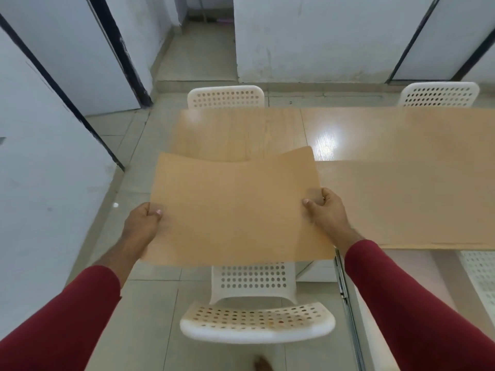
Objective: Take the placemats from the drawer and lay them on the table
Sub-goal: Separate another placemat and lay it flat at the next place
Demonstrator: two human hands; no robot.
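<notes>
I hold a tan placemat (233,207) flat in the air above the near left end of the light wooden table (388,145). Its far edge sags in the middle. My left hand (144,223) pinches the mat's left edge, thumb on top. My right hand (325,210) pinches its right edge the same way. Both arms wear dark red sleeves. The drawer is out of view.
A white perforated chair (257,317) stands right below the mat, pushed against the table's near side. Two more white chairs (226,96) (439,93) stand at the far side. A fourth chair seat (479,274) shows at the right edge. White walls and tiled floor surround the table.
</notes>
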